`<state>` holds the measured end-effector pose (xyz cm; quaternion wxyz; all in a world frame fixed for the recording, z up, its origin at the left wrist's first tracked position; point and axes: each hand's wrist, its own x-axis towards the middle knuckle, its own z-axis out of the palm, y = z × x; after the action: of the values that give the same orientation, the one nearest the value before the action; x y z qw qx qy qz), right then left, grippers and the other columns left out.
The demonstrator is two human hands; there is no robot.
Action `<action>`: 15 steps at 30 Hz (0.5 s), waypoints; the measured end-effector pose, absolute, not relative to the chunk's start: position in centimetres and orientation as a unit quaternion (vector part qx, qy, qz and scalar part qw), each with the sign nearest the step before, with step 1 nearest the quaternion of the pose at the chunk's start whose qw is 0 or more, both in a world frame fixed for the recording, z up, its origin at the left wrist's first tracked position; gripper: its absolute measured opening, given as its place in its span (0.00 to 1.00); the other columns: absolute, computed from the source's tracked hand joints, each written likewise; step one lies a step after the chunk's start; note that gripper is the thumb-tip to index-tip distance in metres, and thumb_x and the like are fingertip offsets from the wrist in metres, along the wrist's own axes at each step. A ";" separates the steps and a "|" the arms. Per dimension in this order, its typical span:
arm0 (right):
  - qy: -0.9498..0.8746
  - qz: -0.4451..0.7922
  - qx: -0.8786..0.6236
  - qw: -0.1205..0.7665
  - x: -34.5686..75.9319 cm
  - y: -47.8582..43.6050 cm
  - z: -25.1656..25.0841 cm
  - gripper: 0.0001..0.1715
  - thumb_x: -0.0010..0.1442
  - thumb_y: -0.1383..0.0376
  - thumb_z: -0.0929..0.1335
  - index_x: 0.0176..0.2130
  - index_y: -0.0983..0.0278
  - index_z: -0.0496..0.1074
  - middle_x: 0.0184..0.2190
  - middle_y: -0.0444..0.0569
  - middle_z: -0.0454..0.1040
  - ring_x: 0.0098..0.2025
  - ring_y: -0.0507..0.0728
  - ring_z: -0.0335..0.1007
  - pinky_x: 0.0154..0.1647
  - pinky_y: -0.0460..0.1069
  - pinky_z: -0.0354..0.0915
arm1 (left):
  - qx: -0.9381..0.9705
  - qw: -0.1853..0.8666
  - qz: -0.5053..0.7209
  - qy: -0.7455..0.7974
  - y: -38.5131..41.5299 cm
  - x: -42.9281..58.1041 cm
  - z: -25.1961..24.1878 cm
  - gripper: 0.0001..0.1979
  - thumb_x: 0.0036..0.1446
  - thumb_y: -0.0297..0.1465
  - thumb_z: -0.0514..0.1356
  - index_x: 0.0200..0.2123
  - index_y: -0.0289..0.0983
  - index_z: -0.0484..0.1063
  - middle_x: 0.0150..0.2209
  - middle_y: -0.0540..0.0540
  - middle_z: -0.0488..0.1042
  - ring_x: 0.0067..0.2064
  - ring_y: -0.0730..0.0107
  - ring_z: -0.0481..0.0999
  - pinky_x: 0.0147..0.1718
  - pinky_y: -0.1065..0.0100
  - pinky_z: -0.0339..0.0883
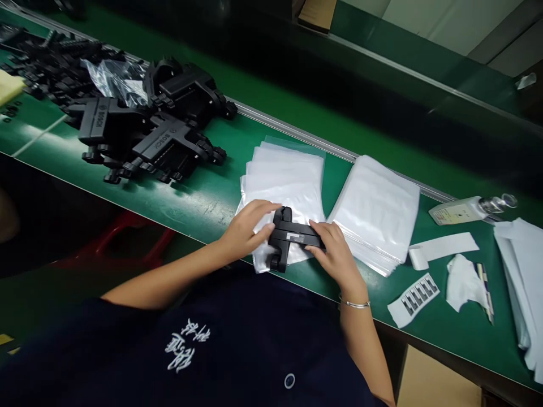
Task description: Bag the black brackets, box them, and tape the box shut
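A T-shaped black plastic part [282,244] with a small white-and-black label on its bar lies over a fanned stack of clear plastic bags [286,169]. My left hand [248,229] grips the crosspiece end, thumb and fingers on its edge. Around the far end of the bar, my right hand [335,249] is closed with thumb and fingers. A second, thicker stack of clear bags [377,209] sits just right of the part. Farther right is a strip of black-and-white labels [413,299].
Black assembled parts [165,141] are heaped at the left, with smaller black pieces [63,62] behind. On the right are a clear bottle [458,211], a paper roll [443,251], crumpled paper [464,282], a pen [486,291] and white sheets [524,282]. A metal rail [297,135] edges the green table.
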<state>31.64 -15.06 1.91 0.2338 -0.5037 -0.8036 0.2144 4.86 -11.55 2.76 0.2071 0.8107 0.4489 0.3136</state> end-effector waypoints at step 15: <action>-0.396 0.279 -0.671 0.561 34.3 -20.1 4.8 0.23 0.58 0.51 0.69 0.46 0.62 0.78 0.46 0.54 0.79 0.49 0.64 0.73 0.50 0.59 0.68 | 0.964 0.142 0.069 0.212 -16.6 7.0 -2.3 0.13 0.67 0.32 0.50 0.49 0.40 0.71 0.49 0.41 0.77 0.51 0.60 0.77 0.46 0.64 0.71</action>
<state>34.27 -20.07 4.78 0.5613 -0.6708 -0.3963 0.2792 7.00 -16.63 -2.33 0.1421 0.9645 0.2116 0.0692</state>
